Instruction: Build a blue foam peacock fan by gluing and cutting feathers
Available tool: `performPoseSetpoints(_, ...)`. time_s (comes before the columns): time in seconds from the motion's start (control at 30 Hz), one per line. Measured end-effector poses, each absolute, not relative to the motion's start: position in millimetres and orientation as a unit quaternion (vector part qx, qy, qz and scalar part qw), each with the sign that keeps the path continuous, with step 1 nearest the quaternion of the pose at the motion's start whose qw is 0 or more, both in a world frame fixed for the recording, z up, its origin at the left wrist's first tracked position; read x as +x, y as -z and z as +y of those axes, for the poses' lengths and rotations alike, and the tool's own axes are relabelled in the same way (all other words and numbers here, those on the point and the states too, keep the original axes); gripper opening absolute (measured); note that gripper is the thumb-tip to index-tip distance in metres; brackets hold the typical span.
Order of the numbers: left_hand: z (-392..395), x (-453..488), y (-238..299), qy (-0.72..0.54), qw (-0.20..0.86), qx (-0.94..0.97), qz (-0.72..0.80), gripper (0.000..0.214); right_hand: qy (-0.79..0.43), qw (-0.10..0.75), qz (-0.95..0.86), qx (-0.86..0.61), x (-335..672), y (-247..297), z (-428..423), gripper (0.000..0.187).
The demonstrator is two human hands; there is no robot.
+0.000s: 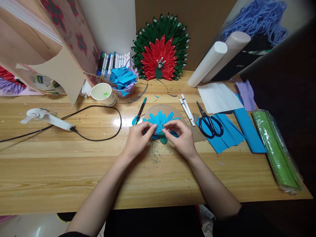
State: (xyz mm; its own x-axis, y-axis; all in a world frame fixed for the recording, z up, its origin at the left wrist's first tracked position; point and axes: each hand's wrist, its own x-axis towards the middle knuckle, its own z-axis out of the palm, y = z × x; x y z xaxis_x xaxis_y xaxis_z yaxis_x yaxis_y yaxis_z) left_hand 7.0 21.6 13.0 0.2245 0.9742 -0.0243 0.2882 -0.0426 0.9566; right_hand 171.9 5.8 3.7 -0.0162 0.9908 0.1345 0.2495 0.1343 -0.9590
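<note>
Tabletop (pixel 74 174) smooth wood, slight gloss. Blue petals (pixel 160 118) look matt, creased paper. Green roll (pixel 275 149) wrapped in glossy clear plastic.

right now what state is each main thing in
White round paper cup, upright, open
Black-handled scissors, lying flat, blades together
Long green bundle, plastic-wrapped
White plastic corded tool, lying down
Red-and-green petalled fan, standing upright
Two slim white markers, lying flat
Blue petalled fan, part-covered by left hand and right hand
</note>
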Motion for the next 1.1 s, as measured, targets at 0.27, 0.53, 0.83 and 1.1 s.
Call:
performPoseSetpoints(0.27,22.8,5.9,-12.1,-0.349,0.439,0.648,0.516,0.033,-0.364,0.48,-0.584,-0.544,174.7,-5.7,7.4,0.01)
performPoseSetpoints(0.53,23.1,5.8,-13.9,-0.362,0.436,0.647,0.51,0.031,-0.383,0.45,-0.606,-0.533,175.8,-7.0,8.0,0.008)
performPoseSetpoints(0.83,23.3,5.1,-12.3,-0.367,0.394,0.678,0.5,0.028,-0.35,0.443,-0.635,-0.528,175.2,-3.8,8.3,0.012)
performPoseSetpoints(1.1,23.6,3.7,-13.8,-0.375,0.381,0.688,0.491,0.024,-0.316,0.448,-0.653,-0.522,175.6,-5.7,8.1,0.007)
